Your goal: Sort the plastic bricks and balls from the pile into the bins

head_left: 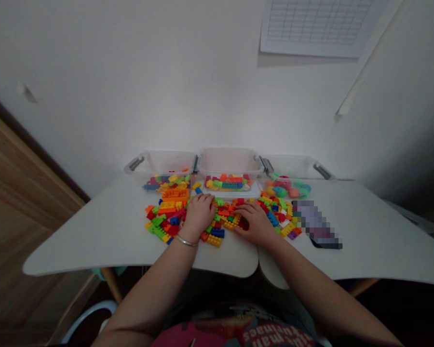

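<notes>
A pile of mixed toy building bricks (171, 220) in many colours is spread across the white table. My left hand (199, 214), with a silver bangle at the wrist, rests in the middle of the pile. Its fingers curl inward over the bricks, and what is under the fingertips is hidden. My right hand (256, 222) lies palm down at the right part of the pile, thumb and fingers apart. A yellow brick (232, 221) lies close to its thumb and fingertips. Between and before the hands are a dark blue brick (218, 233) and another yellow brick (214, 240).
Along the wall stand three clear plastic boxes: a left box (166, 166) with bricks, a middle box (229, 161) with bricks on a white lid (255, 192), and a right box (292, 168) with rounded pieces. A blurred phone (318, 224) lies right of the pile.
</notes>
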`<state>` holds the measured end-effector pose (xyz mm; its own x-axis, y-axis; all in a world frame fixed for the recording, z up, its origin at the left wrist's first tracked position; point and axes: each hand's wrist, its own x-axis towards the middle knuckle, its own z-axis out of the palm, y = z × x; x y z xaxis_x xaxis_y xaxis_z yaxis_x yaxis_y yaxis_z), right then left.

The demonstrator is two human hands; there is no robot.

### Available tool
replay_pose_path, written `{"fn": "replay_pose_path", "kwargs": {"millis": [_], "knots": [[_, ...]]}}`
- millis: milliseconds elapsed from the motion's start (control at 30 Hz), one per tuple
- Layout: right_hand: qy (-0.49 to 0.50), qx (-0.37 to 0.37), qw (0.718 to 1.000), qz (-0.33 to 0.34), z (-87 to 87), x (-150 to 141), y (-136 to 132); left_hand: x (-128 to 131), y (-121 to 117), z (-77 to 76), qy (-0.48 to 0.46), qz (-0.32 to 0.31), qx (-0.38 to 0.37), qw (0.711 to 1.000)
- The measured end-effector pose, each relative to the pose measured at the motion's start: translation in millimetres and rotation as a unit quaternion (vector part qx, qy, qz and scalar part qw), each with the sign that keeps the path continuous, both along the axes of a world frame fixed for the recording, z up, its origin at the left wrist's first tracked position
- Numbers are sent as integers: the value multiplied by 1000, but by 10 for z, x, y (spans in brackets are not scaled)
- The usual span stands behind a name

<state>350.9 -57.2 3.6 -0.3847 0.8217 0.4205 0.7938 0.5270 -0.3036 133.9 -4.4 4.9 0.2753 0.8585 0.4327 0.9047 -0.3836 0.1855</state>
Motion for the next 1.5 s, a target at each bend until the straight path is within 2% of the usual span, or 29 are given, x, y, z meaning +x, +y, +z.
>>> {"fn": "replay_pose_path", "kwargs": {"millis": [167, 367, 567, 933, 1500], "knots": [[5, -5, 999, -39, -39, -29, 56, 6, -16, 19, -7, -4, 17, 1000], [9, -4, 999, -53, -45, -62, 101, 3, -8, -8, -13, -17, 29, 999], [1, 15, 998, -57, -28, -52, 95, 2, -13, -20, -5, -20, 13, 1000], [-17, -20, 995, -96, 8, -100, 197, 0, -29, 16, 0, -24, -8, 1000], [-26, -35, 997, -63, -4, -78, 312, -2, -13, 1, 8, -34, -3, 999]]}}
